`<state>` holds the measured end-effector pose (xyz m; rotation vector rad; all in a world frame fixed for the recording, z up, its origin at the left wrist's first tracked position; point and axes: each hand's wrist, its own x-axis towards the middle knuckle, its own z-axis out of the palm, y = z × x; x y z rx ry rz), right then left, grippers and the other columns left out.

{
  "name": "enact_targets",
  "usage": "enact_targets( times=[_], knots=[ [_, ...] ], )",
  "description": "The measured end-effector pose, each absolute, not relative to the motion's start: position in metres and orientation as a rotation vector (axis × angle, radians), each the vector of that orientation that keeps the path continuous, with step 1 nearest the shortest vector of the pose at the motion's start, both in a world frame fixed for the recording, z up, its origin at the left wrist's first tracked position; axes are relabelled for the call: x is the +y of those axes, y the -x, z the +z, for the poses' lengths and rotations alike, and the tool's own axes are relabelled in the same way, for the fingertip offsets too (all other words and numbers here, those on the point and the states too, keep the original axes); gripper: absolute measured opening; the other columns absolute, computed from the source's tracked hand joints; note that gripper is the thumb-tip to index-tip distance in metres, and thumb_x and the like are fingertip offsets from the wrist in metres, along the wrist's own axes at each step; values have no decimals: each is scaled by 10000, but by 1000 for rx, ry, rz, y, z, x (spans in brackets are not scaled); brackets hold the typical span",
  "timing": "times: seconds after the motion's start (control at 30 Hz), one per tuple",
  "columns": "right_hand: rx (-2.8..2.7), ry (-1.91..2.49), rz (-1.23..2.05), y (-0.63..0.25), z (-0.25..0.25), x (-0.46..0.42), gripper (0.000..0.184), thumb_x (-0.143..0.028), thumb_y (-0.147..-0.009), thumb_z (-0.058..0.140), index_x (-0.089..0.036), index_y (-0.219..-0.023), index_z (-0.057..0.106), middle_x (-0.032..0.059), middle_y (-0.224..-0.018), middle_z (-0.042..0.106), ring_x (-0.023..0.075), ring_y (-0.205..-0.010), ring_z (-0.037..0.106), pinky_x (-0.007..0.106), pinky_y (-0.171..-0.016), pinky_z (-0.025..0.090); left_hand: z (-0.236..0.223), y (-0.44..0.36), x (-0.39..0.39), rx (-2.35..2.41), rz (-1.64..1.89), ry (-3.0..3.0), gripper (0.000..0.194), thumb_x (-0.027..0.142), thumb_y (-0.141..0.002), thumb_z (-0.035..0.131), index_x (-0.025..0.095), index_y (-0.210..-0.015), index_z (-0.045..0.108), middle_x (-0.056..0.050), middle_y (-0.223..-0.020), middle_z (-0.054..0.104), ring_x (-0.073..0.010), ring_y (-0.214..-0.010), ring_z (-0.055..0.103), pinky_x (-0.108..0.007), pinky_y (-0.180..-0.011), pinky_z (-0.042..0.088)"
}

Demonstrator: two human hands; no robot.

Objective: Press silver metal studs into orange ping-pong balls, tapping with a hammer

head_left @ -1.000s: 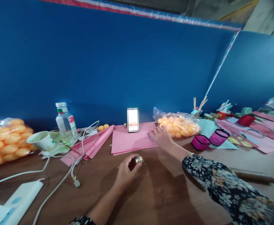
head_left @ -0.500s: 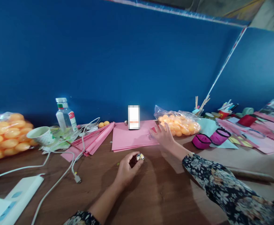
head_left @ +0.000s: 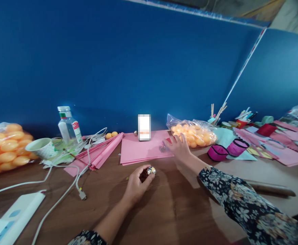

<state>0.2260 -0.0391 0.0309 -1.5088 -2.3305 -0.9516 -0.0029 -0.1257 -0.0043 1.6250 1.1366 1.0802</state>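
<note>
My left hand (head_left: 138,182) rests on the wooden table (head_left: 179,211), its fingers pinched round a small shiny ball-like object (head_left: 151,170). My right hand (head_left: 179,147) reaches forward with fingers spread, lying at the right edge of a stack of pink paper sheets (head_left: 141,149). A small silvery item (head_left: 162,148) lies on the pink paper just left of its fingertips. Right behind the right hand sits a clear bag of orange balls (head_left: 194,134).
Folded pink paper strips (head_left: 98,154), white cables (head_left: 62,190), a water bottle (head_left: 67,125), a paper cup (head_left: 42,148) and a second bag of orange balls (head_left: 3,148) lie to the left. Two magenta paper cylinders (head_left: 227,149) and craft clutter fill the right. A blue partition (head_left: 138,68) stands behind.
My right hand has spread its fingers and shifted slightly at the edge of the pink paper. My left hand stays in place round the small shiny object.
</note>
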Motion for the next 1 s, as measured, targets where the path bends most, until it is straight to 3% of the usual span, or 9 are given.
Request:
enact_targets(
  times=[0.43,0.83,1.0],
  knots=[
    [-2293,1643,-904,-224,32,-43,346,-166,-876,350,-267,-1181,477,94,-1045,549,255,-990,399,497,-958,156,-4,3,-127,1133,1076,-1607,371,335,-732,574,154,-1056,561,-78,-985,653,-188,-866,611,-318,-798,470],
    [-2278,1658,-744,-235,36,-46,432,-217,-783,507,-279,-1207,452,66,-1183,488,265,-1098,342,450,-991,122,-5,3,-125,1122,1100,-1600,366,339,-729,574,163,-1050,570,-78,-978,658,-189,-852,617,-322,-788,480],
    [-2213,1671,-646,-237,36,-49,496,-270,-742,569,-263,-1220,436,72,-1191,481,268,-1082,358,425,-972,177,-6,3,-125,1122,1100,-1616,368,341,-735,570,161,-1056,566,-87,-992,655,-194,-867,614,-331,-799,479]
  ],
)
